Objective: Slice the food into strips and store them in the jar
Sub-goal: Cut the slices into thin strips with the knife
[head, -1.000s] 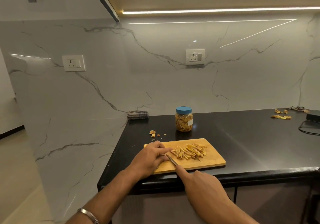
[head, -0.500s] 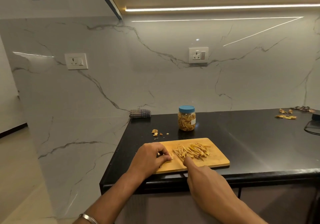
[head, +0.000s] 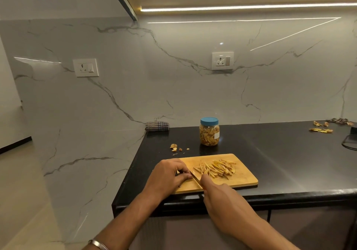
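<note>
A wooden cutting board [head: 243,176] lies near the front edge of the black counter. A pile of yellow food strips [head: 216,167] rests on its middle. My right hand [head: 222,195] grips a knife [head: 195,179] whose blade points toward my left hand. My left hand [head: 170,174] is curled over the board's left end, fingertips against the blade; whatever it presses down is hidden under the fingers. A clear jar [head: 209,131] with a blue lid, closed and partly filled with strips, stands behind the board.
Small peel scraps [head: 174,147] lie left of the jar. A folded checked cloth [head: 156,126] sits in the back left corner. More scraps [head: 321,128] and a dark cable [head: 349,143] are at the far right. The counter's left edge [head: 127,172] drops off beside my left hand.
The knife blade has shifted left, away from the strip pile and up against my left hand's fingertips. My left hand curled tighter on the board's left end.
</note>
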